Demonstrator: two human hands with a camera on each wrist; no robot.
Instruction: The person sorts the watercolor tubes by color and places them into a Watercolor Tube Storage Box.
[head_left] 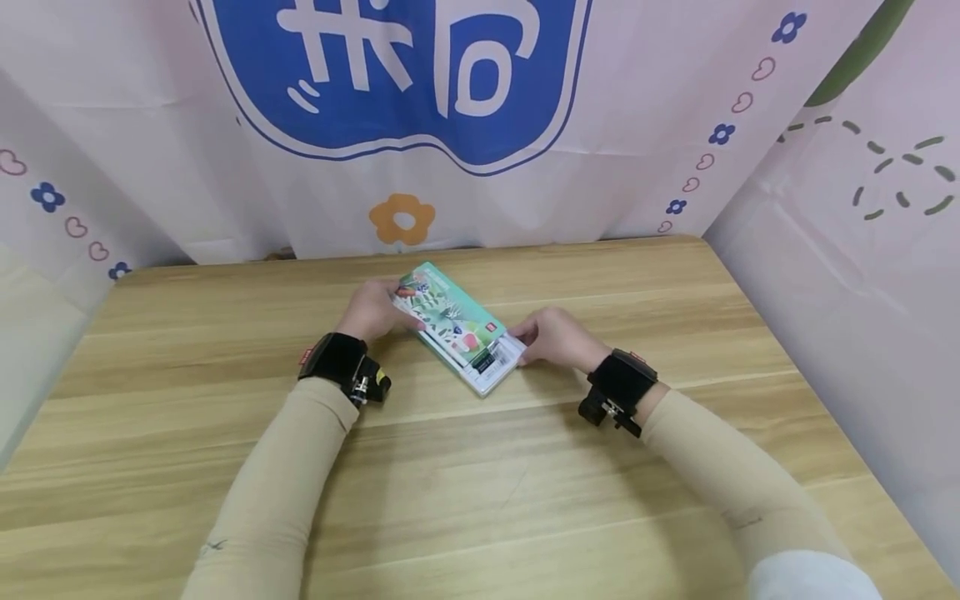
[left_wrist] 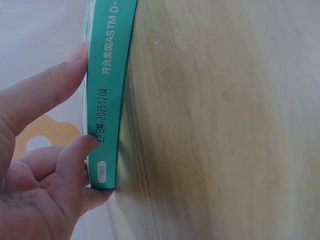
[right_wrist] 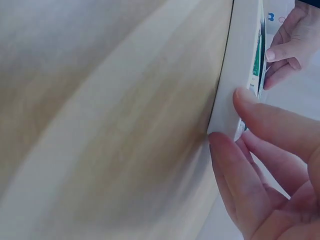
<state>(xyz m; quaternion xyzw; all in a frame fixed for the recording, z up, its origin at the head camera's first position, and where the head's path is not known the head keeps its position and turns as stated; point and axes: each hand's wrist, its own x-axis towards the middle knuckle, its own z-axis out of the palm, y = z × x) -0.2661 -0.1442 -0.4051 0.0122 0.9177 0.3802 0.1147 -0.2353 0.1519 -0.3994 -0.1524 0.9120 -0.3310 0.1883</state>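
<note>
A flat green box sleeve (head_left: 442,307) with fruit and vegetable pictures lies slantwise on the table. Out of its near right end sticks a white inner tray (head_left: 504,367); what the tray holds is mostly hidden. My left hand (head_left: 371,310) grips the sleeve at its far left end. The left wrist view shows thumb and fingers against the printed green side (left_wrist: 107,75). With thumb and fingertips, my right hand (head_left: 561,340) pinches the corner of the tray. Up close in the right wrist view, the white tray end (right_wrist: 232,65) is held at its edge.
The wooden table (head_left: 480,500) reaches around the box on all sides. Just behind it hangs a white cloth (head_left: 315,208) with a blue emblem and an orange flower. More cloth (head_left: 847,275) stands along the right edge. A camera band (head_left: 622,387) is on each wrist.
</note>
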